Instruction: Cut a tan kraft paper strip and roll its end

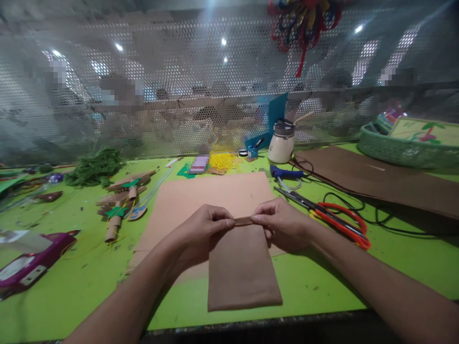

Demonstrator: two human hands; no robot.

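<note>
A brown fabric piece point(242, 267) lies on the green table in front of me, its near end close to the table's front edge. Its far edge is rolled or folded over. My left hand point(202, 229) pinches that rolled edge from the left, fingers closed on it. My right hand point(281, 224) pinches the same edge from the right. Under the brown piece lies a larger peach-coloured sheet point(211, 196).
Red-handled scissors point(337, 220) lie to the right of my right hand, with a blue glue gun point(287, 174) and a black cable beyond. A white jar point(281, 143), yellow strands point(222, 162), green yarn point(95, 167), small brown craft pieces point(122, 198), a purple pack point(28, 263) and a green basket point(398, 148) stand around.
</note>
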